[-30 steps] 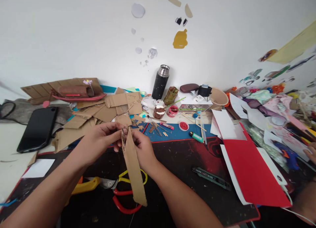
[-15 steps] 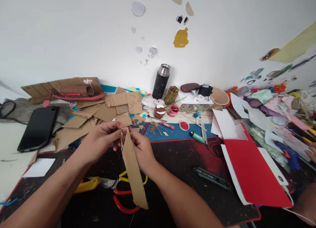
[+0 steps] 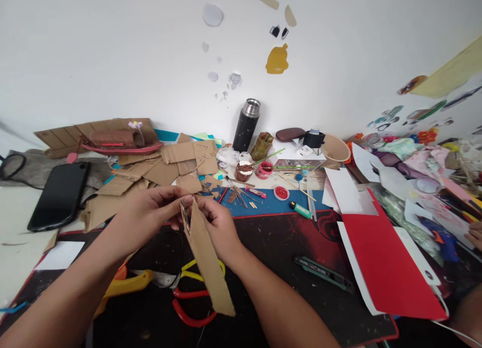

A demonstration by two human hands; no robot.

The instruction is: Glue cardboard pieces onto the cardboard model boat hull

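Observation:
A long brown cardboard strip (image 3: 209,260) hangs down over the dark mat (image 3: 286,247). Both hands pinch its top end. My left hand (image 3: 150,212) grips it from the left with curled fingers. My right hand (image 3: 218,225) holds it from the right, thumb and fingers pressed on the top edge. Beneath the strip lie scissors with red and yellow handles (image 3: 188,298).
Cardboard scraps (image 3: 150,175) pile behind the hands, a black phone (image 3: 58,195) lies left. A utility knife (image 3: 324,272) and red folder (image 3: 384,267) lie right. Thermos (image 3: 245,124), paint jars (image 3: 263,169), sticks sit by the wall. Another person's hand (image 3: 475,235) shows at the right edge.
The strip's lower end has swung slightly to the right. Both hands stay at its top, barely shifted.

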